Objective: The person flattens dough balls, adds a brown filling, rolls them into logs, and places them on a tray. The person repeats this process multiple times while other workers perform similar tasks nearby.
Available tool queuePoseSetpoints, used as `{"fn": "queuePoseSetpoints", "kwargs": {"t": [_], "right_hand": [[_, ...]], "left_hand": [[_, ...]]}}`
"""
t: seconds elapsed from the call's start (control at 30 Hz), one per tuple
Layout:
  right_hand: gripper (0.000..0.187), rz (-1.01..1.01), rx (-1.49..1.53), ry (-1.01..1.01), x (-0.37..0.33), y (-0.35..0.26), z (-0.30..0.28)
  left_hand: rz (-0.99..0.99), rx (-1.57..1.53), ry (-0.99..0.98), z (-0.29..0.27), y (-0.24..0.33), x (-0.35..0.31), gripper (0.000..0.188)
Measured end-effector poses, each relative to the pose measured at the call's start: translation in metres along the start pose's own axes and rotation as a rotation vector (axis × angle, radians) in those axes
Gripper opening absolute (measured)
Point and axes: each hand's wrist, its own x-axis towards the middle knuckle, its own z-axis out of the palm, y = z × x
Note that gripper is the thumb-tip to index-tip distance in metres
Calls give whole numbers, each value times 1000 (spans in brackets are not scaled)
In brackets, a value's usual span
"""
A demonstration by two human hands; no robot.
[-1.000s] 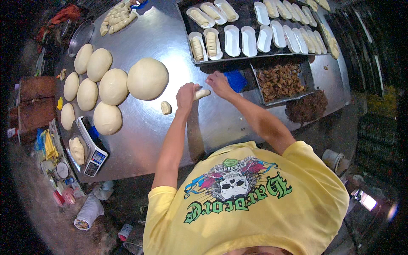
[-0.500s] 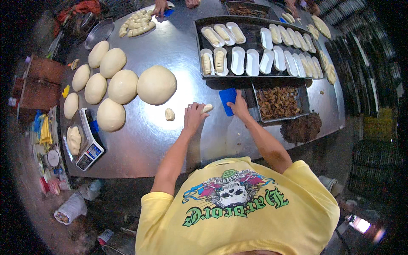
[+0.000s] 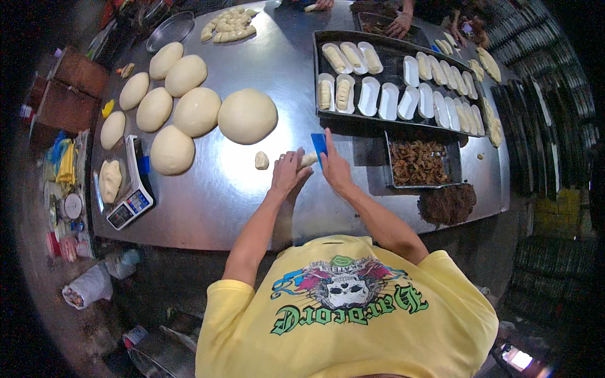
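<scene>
A: Where's the dough roll [image 3: 308, 160]?

B: On the steel table [image 3: 211, 217], between the hands. Long axis roughly left-right, right end tipped slightly away from the person. Left hand [image 3: 288, 172] is nearer: it's over the left end. Blue scraper [image 3: 319, 150] stands across the right end; can't tell if touching.

A: Hands?

B: Left: fingers slightly apart on the roll, can't tell if gripping. Right hand [image 3: 336, 170]: pinching the scraper.

A: Counts?

B: 1 roll, 1 scraper, 1 small dough piece [image 3: 261, 160] left of left hand. 8 big dough balls [image 3: 247, 116]. 1 dough lump [image 3: 110, 181] on 1 scale [image 3: 140, 200]. 1 pan [image 3: 422, 186] of brown shreds [image 3: 416, 162]. Black tray [image 3: 392, 58]: 5 loaded paper cups [image 3: 346, 111] at left; right end overlaps, no sure count.
</scene>
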Motion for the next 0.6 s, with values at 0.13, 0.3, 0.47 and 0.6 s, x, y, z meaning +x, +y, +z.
{"fn": "queuePoseSetpoints", "kwargs": {"t": [0.13,0.3,0.47,0.6], "right_hand": [[81,-11,-7,-32,1,-1,9],[81,-27,24,-80,-2,-26,9],[80,-15,19,-108,-3,-37,21],[80,-14,64,-201,-7,-48,28]], "left_hand": [[-121,-226,91,1,1,-16,74],[-195,-431,211,-9,9,-31,88],[-325,-534,213,-14,12,-38,89],[-323,-624,280,-5,7,-41,86]]}}
